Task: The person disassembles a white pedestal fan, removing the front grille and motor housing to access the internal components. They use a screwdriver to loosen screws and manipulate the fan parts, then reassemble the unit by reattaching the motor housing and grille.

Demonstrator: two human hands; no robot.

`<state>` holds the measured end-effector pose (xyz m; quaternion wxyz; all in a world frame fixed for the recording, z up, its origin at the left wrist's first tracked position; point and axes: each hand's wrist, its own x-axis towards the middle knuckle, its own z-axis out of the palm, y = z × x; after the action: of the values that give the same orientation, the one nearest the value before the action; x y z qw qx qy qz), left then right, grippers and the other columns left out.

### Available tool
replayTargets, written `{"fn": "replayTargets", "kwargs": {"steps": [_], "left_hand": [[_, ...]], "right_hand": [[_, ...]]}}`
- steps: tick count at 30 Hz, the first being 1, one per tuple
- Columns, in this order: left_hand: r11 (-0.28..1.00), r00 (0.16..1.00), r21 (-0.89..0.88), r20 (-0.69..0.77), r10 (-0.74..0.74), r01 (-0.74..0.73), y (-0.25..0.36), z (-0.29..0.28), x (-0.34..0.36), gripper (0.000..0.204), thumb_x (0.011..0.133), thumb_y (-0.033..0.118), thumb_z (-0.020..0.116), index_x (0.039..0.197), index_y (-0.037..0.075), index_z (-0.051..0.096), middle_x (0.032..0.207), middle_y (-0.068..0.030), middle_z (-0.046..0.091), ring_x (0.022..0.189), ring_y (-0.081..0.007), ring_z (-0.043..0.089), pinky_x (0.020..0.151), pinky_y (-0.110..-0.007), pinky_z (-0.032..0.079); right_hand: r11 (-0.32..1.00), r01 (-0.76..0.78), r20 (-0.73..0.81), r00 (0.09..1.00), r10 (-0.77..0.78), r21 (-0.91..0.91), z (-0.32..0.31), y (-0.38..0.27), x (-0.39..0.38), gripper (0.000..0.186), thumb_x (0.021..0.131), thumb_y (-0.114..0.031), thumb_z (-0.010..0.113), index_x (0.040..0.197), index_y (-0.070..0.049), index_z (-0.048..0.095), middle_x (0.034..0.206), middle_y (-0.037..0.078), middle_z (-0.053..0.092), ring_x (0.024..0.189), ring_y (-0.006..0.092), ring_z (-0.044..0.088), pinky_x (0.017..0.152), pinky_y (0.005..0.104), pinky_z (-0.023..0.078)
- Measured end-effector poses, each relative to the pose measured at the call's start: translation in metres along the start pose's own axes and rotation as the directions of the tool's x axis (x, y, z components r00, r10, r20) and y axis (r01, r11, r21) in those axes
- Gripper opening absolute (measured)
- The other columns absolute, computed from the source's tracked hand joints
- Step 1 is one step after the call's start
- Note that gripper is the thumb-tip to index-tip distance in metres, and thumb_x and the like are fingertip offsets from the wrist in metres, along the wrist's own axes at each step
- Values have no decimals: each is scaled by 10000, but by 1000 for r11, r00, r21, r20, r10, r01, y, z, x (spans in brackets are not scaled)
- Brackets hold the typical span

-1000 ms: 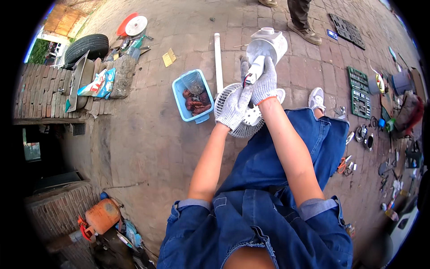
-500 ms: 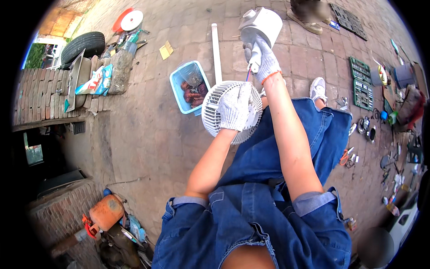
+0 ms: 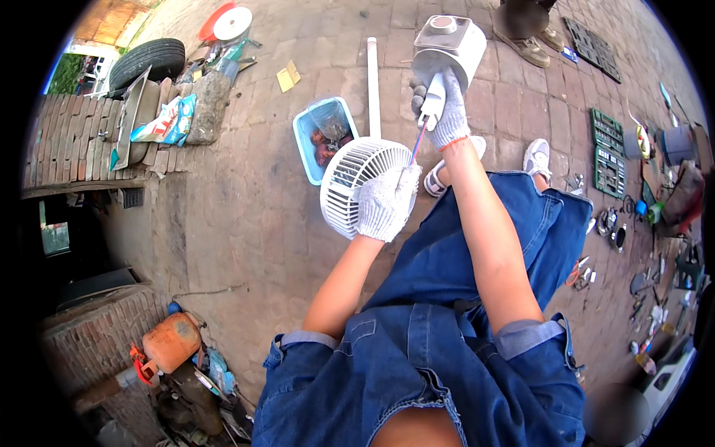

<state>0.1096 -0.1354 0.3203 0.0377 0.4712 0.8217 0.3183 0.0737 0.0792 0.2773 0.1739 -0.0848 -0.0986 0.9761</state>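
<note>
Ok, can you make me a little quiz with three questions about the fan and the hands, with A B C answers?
1. Where is the blue tub?
A. On the paving beside the fan grille
B. On the tyre
C. On the person's lap

2. What colour is the fan grille?
A. Red
B. White
C. Green

3. What is the right hand doing?
A. Resting open on a knee
B. Gripping a screwdriver
C. Holding a cup

Answers: 1 A, the blue tub sits on the bricks next to the fan grille. 2 B, its slats are white. 3 B, the right hand is closed round the screwdriver, while the left hand holds the grille.

Head camera looks steeply down, close above the brick paving (image 3: 246,223).
</note>
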Motion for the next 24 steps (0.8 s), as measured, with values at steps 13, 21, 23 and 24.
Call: {"fn": "replayTargets", "kwargs": {"steps": [13,21,23,24], "left_hand": [[500,809,-739,103,-578,452,22,-43,38,212,944,158,545,929,-17,662,763,-19,645,659,-77,561,585,-212,435],[495,874,-777,141,-466,389,34,-46,30,195,943,155,552,945,5,676,738,-27,651,578,-55,560,500,-201,439],[594,891,-706,116,-439,385,31,-43,24,192,940,148,552,944,-1,672,746,-38,656,611,-71,580,532,-218,462],[640,897,-665,109,-427,385,32,-43,19,190,939,145,552,943,-4,670,749,-43,659,628,-79,590,548,-227,474]], "right_hand": [[828,41,8,999,-44,-559,52,25,-51,342,850,-226,633,1106,-9,572,902,94,620,760,140,609,608,255,514],[892,115,-54,987,-153,-438,58,15,-41,342,866,-290,634,1089,-44,553,784,70,613,646,147,625,547,268,535],[852,148,-23,983,-184,-503,57,12,-38,305,869,-248,634,1092,-53,559,805,75,624,662,156,633,570,269,544],[844,139,-20,984,-175,-518,55,13,-38,297,871,-238,632,1090,-52,560,807,75,626,665,155,633,573,269,545]]}}
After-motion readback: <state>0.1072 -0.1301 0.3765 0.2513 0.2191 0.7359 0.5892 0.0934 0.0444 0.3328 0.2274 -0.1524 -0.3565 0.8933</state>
